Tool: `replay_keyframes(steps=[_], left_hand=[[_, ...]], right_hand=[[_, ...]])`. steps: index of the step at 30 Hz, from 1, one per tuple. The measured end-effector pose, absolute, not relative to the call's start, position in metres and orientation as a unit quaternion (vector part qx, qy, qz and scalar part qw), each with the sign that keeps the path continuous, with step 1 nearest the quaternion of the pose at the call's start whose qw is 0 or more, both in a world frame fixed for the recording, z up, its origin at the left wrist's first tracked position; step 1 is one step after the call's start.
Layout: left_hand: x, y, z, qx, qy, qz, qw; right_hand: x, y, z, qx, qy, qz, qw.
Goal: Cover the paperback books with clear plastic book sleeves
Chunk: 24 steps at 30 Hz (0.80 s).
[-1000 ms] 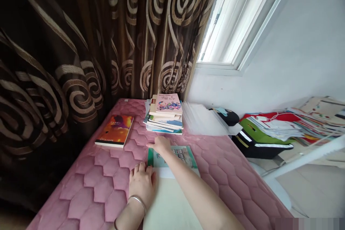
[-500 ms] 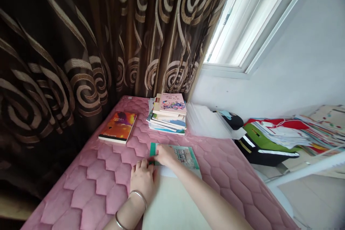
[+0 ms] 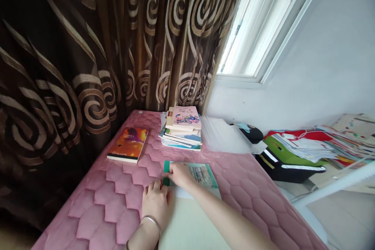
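Observation:
A thin green-edged booklet [image 3: 202,174] lies on the pink quilted cover [image 3: 117,199]. My right hand [image 3: 179,173] rests on the booklet's left part, fingers curled down against it near the green spine. My left hand [image 3: 156,200], a bangle on its wrist, lies flat with fingers apart, its fingertips at the booklet's lower left corner. A pale cream sheet [image 3: 190,226] lies under my forearms, its far end under the booklet.
An orange book [image 3: 128,144] lies to the left. A stack of books [image 3: 182,127] stands at the back, clear plastic sleeves [image 3: 222,134] beside it. A brown swirl-patterned curtain [image 3: 88,54] hangs behind. Papers and bags [image 3: 295,148] pile up right of the bed.
My right hand has drawn back from the booklet's far edge toward me, onto its left part. The left hand has stayed put; the view shifted slightly.

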<state>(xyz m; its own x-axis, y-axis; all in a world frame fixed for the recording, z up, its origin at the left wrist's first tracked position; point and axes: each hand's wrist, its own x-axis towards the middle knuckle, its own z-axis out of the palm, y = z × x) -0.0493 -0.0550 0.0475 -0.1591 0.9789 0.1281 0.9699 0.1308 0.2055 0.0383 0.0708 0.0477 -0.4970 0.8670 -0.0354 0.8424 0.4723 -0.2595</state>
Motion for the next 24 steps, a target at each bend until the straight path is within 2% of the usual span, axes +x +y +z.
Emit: replay_keyframes(steps=[3, 7, 17, 21, 24], left_hand=[[-0.049, -0.054, 0.047, 0.648, 0.752, 0.122, 0.017], [-0.049, -0.053, 0.046, 0.648, 0.752, 0.122, 0.022], [-0.050, -0.054, 0.051, 0.652, 0.749, 0.121, 0.016], [-0.051, -0.054, 0.052, 0.647, 0.753, 0.118, 0.011], [-0.051, -0.054, 0.053, 0.647, 0.754, 0.114, 0.007]], right_hand=[[0.044, 0.062, 0.055, -0.484, -0.860, 0.160, 0.005], [0.036, 0.075, 0.064, -0.505, -0.851, 0.142, -0.011], [0.016, 0.105, 0.051, -0.570, -0.815, 0.076, 0.070], [0.034, 0.083, 0.046, -0.528, -0.840, 0.066, 0.102], [0.073, 0.062, 0.046, -0.438, -0.881, 0.113, 0.134]])
